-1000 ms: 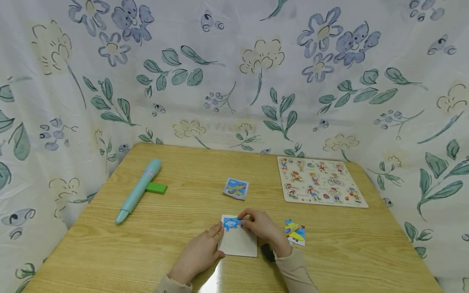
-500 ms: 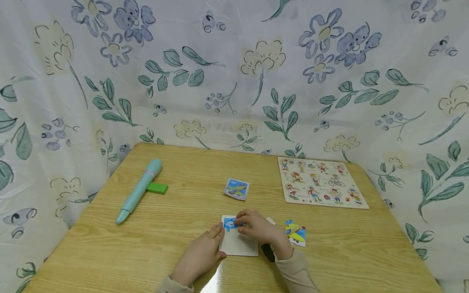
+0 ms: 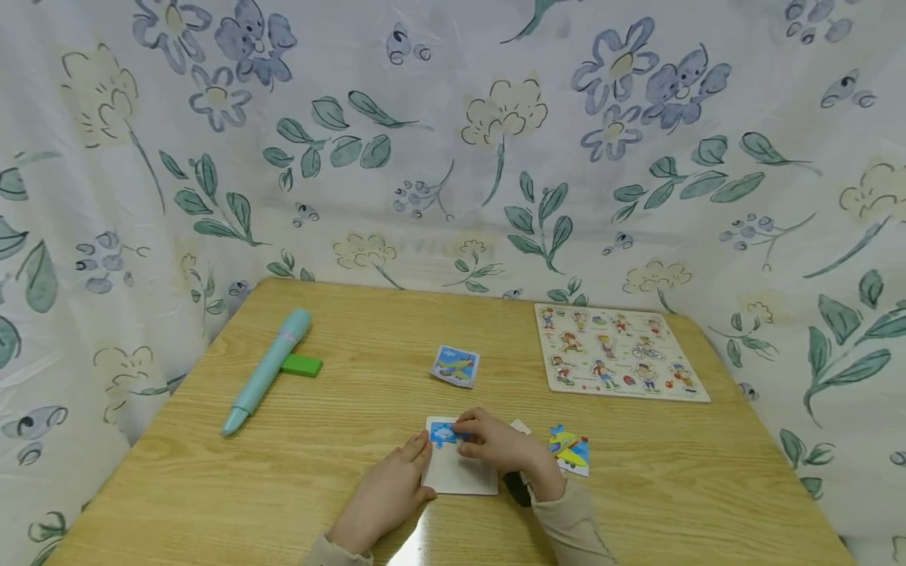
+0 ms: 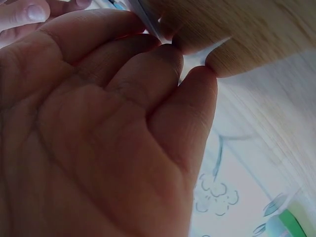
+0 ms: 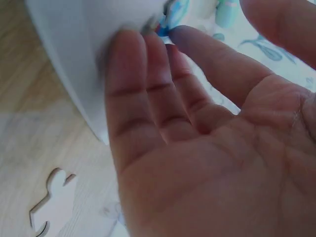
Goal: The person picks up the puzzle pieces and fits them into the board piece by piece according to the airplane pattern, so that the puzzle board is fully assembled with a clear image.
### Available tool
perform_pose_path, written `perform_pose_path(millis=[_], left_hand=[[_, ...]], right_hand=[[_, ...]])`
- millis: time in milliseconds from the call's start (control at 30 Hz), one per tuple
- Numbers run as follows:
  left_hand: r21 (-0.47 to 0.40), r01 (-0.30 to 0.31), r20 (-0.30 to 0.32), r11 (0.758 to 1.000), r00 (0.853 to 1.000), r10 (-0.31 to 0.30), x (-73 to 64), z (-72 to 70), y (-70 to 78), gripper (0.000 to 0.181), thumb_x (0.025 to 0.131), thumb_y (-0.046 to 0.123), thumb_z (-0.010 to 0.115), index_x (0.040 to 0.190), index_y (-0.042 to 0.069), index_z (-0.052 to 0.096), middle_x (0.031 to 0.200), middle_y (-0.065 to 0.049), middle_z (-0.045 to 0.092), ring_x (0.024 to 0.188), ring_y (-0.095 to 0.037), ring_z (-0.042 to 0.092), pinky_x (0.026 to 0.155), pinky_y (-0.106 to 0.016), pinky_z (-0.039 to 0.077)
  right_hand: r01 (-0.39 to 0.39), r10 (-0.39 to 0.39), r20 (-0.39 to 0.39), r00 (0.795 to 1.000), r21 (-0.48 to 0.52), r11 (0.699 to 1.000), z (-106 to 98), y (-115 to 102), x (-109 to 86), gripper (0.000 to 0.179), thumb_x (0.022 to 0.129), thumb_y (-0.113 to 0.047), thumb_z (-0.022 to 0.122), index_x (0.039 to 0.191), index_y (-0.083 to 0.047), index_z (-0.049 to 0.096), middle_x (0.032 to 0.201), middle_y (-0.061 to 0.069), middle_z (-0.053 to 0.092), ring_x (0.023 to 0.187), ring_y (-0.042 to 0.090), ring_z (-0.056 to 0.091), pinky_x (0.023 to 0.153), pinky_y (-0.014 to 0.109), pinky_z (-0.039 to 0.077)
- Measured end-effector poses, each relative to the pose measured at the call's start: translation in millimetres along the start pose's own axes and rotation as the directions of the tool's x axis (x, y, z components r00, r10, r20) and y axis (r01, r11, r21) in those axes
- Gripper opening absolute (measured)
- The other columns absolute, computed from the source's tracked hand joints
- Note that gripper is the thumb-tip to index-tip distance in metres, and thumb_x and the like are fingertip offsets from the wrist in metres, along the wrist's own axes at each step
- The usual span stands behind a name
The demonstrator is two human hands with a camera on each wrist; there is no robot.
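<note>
A pale square puzzle board (image 3: 460,475) lies before me, with blue cloud-printed puzzle pieces (image 3: 442,432) along its far edge. My left hand (image 3: 392,483) rests along the board's left edge, fingers mostly straight, their tips at its rim. My right hand (image 3: 502,446) leans over the far right part, its fingertips pressing on the blue pieces and partly hiding them. In the right wrist view, the right thumb (image 5: 284,29) stands apart from the other fingers. Yellow-plane puzzle pieces (image 3: 572,452) lie right of that hand. A blank-backed puzzle piece (image 5: 57,205) lies on the table.
A small airplane picture card (image 3: 455,367) lies beyond the board. A large picture board with children figures (image 3: 623,350) is at the back right. At left lie a turquoise pen-shaped object (image 3: 265,373) and a green block (image 3: 302,365). A black object (image 3: 518,489) sits beneath the right wrist.
My right fingers have shifted slightly left over the blue pieces, and the thumb has come away from them. A pale piece behind the right wrist has come into sight. The left hand stays put.
</note>
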State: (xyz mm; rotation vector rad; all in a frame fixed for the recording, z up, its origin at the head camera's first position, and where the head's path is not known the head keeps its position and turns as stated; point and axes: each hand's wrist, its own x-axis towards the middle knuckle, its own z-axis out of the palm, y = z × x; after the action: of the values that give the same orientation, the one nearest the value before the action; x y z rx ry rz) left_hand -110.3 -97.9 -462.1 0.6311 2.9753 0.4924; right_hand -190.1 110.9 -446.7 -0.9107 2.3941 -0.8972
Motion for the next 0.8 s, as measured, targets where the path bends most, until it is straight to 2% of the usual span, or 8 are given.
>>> perform_pose_path(millis=[200, 300, 433, 533, 700, 800], left_hand=[[0.001, 0.009, -0.002, 1.000, 1.000, -0.009, -0.4, 0.0, 0.3, 0.067, 0.083, 0.034, 0.073, 0.133, -0.005, 0.054, 0.145, -0.021, 0.049, 0.128, -0.036, 0.054, 0.101, -0.050, 0.050], [0.004, 0.008, -0.005, 1.000, 1.000, -0.008, -0.3, 0.0, 0.1, 0.067, 0.083, 0.035, 0.073, 0.133, -0.005, 0.054, 0.145, -0.020, 0.049, 0.128, -0.036, 0.054, 0.101, -0.050, 0.050], [0.000, 0.008, -0.003, 1.000, 1.000, -0.008, -0.4, 0.2, -0.3, 0.068, 0.083, 0.035, 0.073, 0.134, -0.005, 0.053, 0.145, -0.020, 0.048, 0.128, -0.036, 0.054, 0.100, -0.050, 0.051], [-0.004, 0.011, -0.003, 1.000, 1.000, -0.011, 0.0, -0.3, -0.3, 0.068, 0.083, 0.034, 0.073, 0.135, -0.005, 0.053, 0.145, -0.021, 0.048, 0.128, -0.036, 0.053, 0.101, -0.050, 0.050], [-0.003, 0.012, -0.006, 1.000, 1.000, -0.012, -0.1, -1.4, 0.1, 0.068, 0.082, 0.034, 0.073, 0.134, -0.006, 0.053, 0.144, -0.021, 0.049, 0.129, -0.036, 0.053, 0.103, -0.049, 0.049], [-0.009, 0.013, 0.001, 1.000, 1.000, -0.013, -1.1, -1.6, 0.7, 0.068, 0.083, 0.034, 0.073, 0.134, -0.006, 0.053, 0.144, -0.021, 0.049, 0.130, -0.035, 0.052, 0.104, -0.049, 0.048]], right_hand=[[-0.018, 0.018, -0.016, 1.000, 0.051, 0.999, -1.0, 0.6, -0.6, 0.035, 0.099, -0.017, 0.055, 0.127, 0.004, 0.060, 0.133, 0.019, 0.051, 0.116, 0.033, 0.054, 0.095, 0.041, 0.051], [-0.014, 0.016, -0.037, 0.999, 0.047, 0.999, 0.7, 1.1, 0.5, 0.030, 0.098, -0.016, 0.057, 0.122, 0.001, 0.064, 0.126, 0.015, 0.053, 0.106, 0.025, 0.055, 0.086, 0.030, 0.050], [-0.038, 0.040, -0.049, 0.998, 0.038, 0.999, 3.8, -0.5, 2.0, 0.029, 0.097, -0.015, 0.057, 0.121, -0.002, 0.066, 0.109, 0.008, 0.054, 0.088, 0.014, 0.048, 0.070, 0.020, 0.042], [-0.071, 0.074, -0.076, 0.994, 0.032, 0.997, 3.2, -0.9, 0.7, 0.027, 0.097, -0.013, 0.057, 0.119, -0.005, 0.069, 0.099, 0.006, 0.055, 0.081, 0.013, 0.046, 0.064, 0.021, 0.039], [-0.092, 0.089, -0.152, 0.984, -0.011, 0.996, 1.2, 2.9, 2.2, 0.020, 0.095, -0.014, 0.060, 0.108, -0.004, 0.072, 0.094, 0.005, 0.065, 0.082, 0.013, 0.055, 0.066, 0.024, 0.047], [-0.106, 0.097, -0.182, 0.979, -0.041, 0.994, -0.8, 3.3, 7.5, 0.016, 0.093, -0.013, 0.063, 0.103, -0.003, 0.071, 0.089, 0.003, 0.066, 0.079, 0.012, 0.055, 0.065, 0.023, 0.048]])
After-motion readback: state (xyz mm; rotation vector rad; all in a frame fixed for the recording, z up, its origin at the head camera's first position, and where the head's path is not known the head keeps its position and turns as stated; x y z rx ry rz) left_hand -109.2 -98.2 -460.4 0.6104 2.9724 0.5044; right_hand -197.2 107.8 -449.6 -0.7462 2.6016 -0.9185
